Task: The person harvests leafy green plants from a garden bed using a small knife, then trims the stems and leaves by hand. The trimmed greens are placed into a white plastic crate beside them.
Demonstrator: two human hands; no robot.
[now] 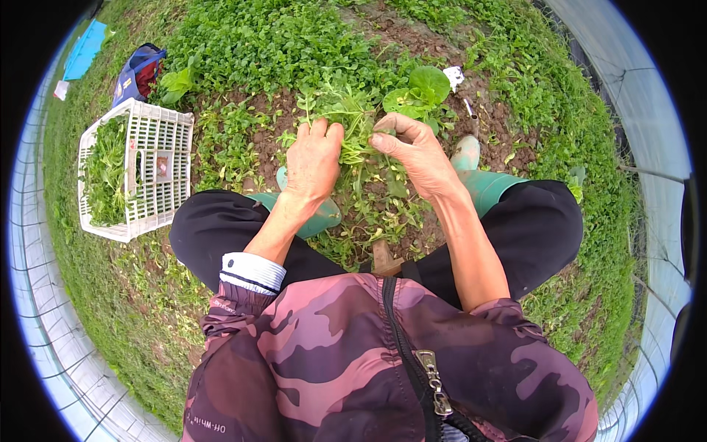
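My left hand [315, 160] is closed around a bunch of leafy greens [353, 119], held above the soil between my boots. Stems and loose leaves spread out to the right of its fist. At the bunch's right side, my right hand [411, 149] pinches some of the greens between thumb and forefinger. What exactly lies between those fingertips is partly hidden. Below both hands, low plants and pale, yellowed leaves [370, 204] cover the ground. A broad-leaved plant [422, 91] grows just beyond my right hand.
A white plastic crate [160, 166] holding cut greens [105, 171] stands at left. Behind it are a blue bag [132, 74] and a bright blue object [85, 50]. Green rubber boots [486, 185] flank the work. Dense greens [259, 44] grow ahead; plastic sheeting [635, 72] borders the right.
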